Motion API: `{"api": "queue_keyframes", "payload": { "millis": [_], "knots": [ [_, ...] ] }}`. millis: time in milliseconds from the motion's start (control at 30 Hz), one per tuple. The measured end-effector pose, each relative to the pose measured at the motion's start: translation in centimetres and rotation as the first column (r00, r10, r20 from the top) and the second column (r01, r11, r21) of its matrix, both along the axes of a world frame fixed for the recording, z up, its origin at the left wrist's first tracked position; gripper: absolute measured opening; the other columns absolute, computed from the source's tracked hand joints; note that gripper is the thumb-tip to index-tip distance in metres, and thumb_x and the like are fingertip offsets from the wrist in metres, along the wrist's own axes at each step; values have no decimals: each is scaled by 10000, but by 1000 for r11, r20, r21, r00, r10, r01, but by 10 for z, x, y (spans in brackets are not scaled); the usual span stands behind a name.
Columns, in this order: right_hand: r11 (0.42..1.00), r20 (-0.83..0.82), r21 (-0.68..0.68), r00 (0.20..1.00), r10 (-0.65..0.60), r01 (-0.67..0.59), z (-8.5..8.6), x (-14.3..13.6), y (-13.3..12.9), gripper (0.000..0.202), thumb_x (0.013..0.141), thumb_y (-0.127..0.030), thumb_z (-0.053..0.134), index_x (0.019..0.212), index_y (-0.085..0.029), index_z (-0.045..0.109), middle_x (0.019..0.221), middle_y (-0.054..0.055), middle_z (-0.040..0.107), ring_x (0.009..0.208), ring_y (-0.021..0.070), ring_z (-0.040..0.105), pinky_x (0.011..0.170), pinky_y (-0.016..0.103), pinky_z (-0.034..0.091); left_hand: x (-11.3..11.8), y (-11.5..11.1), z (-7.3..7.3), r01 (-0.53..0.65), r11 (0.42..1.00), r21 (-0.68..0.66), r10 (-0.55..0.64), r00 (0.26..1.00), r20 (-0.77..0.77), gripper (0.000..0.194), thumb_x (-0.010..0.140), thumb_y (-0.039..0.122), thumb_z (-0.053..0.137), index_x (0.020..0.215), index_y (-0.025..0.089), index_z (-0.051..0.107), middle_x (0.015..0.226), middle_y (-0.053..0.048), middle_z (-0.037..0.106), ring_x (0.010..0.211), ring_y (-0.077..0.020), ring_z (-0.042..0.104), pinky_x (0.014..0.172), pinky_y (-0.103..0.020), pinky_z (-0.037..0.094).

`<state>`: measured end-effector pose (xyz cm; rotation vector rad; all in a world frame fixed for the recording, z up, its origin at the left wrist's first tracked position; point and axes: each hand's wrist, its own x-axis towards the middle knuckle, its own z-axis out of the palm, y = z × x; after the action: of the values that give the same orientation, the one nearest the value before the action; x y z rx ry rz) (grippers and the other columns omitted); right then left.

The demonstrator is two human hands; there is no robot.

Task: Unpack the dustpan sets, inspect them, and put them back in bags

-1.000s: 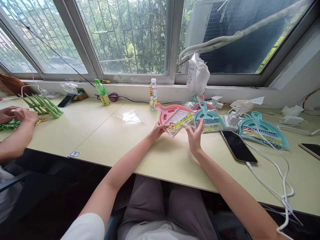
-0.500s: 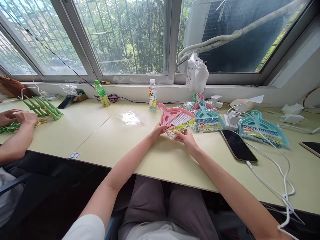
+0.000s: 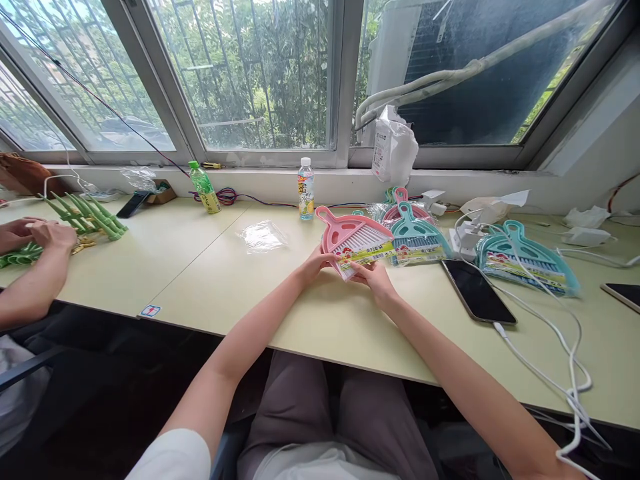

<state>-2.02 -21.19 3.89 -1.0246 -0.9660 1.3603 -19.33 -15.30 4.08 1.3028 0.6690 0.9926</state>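
Pink dustpan set is held tilted, in front and to the right of the white-capped bottle. The left hand's grip pinches its left side, the right hand's its lower edge, likely steadying it with the label facing up. Farther right of the bottle, a teal dustpan set crowds; the counter leaves room left-front of it.
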Motion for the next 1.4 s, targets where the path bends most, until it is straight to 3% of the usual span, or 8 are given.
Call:
{"api": "queue_keyframes", "payload": {
  "millis": [233, 467, 833, 1100, 1267, 1400],
  "knots": [
    [998, -71, -67, 997, -18, 14, -2, 6, 6, 132, 927, -263, 560, 958, -153, 625, 949, 83, 745, 740, 170, 725, 666, 292, 626, -1, 9, -9, 0, 999, -48, 1, 1000, 24, 548, 653, 226, 725, 1180, 164, 587, 1147, -115, 680, 893, -208, 668, 771, -333, 539],
    [999, -36, -48, 999, 25, -27, 2, 8, 4, 107, 889, -194, 599, 955, -141, 664, 965, 82, 753, 769, 163, 729, 703, 260, 619, -2, 11, -11, 22, 998, -53, -20, 999, 40, 523, 675, 246, 712, 1172, 146, 583, 1147, -127, 682, 893, -212, 674, 775, -342, 542],
    [999, 15, -53, 1000, -6, 7, -5, 10, 11, 162, 834, -279, 706, 907, -140, 666, 921, 103, 752, 766, 212, 734, 732, 345, 631, -1, 0, 2, 67, 998, -5, -67, 997, -34, 683, 652, 224, 773, 1296, 191, 547, 1233, -131, 650, 1031, -252, 654, 813, -345, 548],
    [998, -48, -60, 999, -21, 19, -13, 13, 17, 176, 892, -326, 639, 941, -157, 652, 922, 85, 750, 765, 188, 728, 708, 313, 626, -1, 0, 2, 51, 998, -30, -52, 998, -36, 668, 671, 243, 773, 1289, 192, 525, 1276, -142, 624, 1055, -256, 652, 840, -363, 551],
    [983, -49, -113, 989, 141, -145, -8, 22, 18, 88, 866, -168, 632, 935, -133, 674, 937, 97, 752, 754, 174, 725, 681, 271, 609, -3, -1, 3, 40, 999, 1, -40, 998, -44, 715, 667, 223, 776, 1330, 204, 508, 1265, -142, 621, 1036, -248, 650, 819, -354, 555],
    [981, -54, -130, 989, 138, -144, -5, 24, 19, 104, 868, -154, 623, 951, -125, 679, 918, 97, 755, 740, 172, 727, 623, 240, 596, -2, -3, 6, 70, 997, 28, -68, 997, -43, 695, 675, 262, 786, 1319, 206, 529, 1279, -143, 612, 1058, -249, 640, 827, -347, 549]
  ]
}}
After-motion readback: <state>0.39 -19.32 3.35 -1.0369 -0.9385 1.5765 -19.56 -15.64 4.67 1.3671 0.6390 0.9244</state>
